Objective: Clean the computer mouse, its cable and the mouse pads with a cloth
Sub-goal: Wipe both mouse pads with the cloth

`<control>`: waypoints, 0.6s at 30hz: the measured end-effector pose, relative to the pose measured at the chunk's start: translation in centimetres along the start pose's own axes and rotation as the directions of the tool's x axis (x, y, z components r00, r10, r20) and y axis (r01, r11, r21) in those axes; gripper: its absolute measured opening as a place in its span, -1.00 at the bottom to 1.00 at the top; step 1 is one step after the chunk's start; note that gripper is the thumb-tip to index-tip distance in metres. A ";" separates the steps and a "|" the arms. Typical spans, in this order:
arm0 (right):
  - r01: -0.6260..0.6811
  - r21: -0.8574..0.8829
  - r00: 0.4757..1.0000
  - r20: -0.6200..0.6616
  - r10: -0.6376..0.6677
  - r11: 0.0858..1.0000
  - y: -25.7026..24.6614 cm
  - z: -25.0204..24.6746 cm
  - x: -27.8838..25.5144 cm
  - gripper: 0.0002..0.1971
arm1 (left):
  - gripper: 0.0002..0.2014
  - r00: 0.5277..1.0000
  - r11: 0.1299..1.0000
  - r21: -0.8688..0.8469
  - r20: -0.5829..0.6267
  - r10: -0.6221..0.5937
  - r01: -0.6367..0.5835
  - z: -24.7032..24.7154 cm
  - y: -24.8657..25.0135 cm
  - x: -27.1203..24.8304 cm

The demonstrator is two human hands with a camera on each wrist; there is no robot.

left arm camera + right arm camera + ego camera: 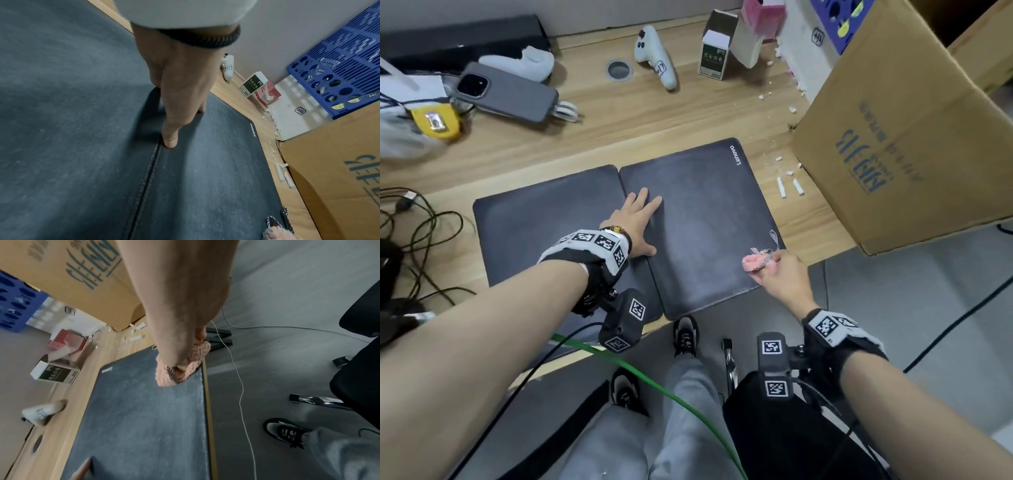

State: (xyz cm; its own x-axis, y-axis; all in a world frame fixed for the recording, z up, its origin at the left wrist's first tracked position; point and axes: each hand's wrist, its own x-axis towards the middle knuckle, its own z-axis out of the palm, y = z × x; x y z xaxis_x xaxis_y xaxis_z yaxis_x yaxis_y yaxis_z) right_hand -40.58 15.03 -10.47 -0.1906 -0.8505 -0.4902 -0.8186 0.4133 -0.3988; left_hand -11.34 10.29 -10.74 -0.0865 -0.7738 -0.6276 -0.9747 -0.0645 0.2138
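Only the head view took in the whole desk [688, 113], with a phone [506, 94], a white controller [655, 56] and tangled cables [421, 233] at the left; the right wrist view alone showed the floor, a chair base and a sneaker. A small green-and-white carton [714, 56] stood open-topped, its contents hidden. Two dark grey mouse pads [702, 219] lay edge to edge, dusty and faintly streaked, the right one marked Lenovo. The left hand [635, 222] lay flat across their seam, its fingers [169, 138] straight and spread. The right hand [782, 275] gripped a pink fuzzy cloth [180, 368] on the right pad's near right corner, fingers curled round it
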 end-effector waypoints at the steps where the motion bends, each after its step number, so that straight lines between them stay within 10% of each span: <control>1: 0.027 -0.023 1.000 0.014 -0.026 0.999 -0.5 0.3 -0.2 -0.63 | 0.09 1.000 1.000 -0.019 -0.013 -0.005 0.005 0.1 -0.1 -0.1; 10: 0.213 -0.032 0.959 0.198 -0.203 0.976 -6.4 5.6 -3.7 -0.67 | 0.40 0.956 0.956 -0.073 -0.052 -0.289 0.285 0.4 -1.2 -1.6; 18: 0.236 -0.037 0.947 0.235 -0.221 0.971 -6.6 5.5 -3.1 -0.72 | 0.45 0.954 0.947 -0.136 -0.028 -0.298 0.291 0.8 -2.0 -2.0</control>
State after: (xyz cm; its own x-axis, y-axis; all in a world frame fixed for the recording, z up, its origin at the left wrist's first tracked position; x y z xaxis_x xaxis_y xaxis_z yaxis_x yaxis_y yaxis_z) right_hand -31.65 16.72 -10.61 0.1280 -0.8200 -0.5579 -0.8599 0.1886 -0.4744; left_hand -9.35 12.41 -10.53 0.2133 -0.7371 -0.6412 -0.9204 -0.3718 0.1212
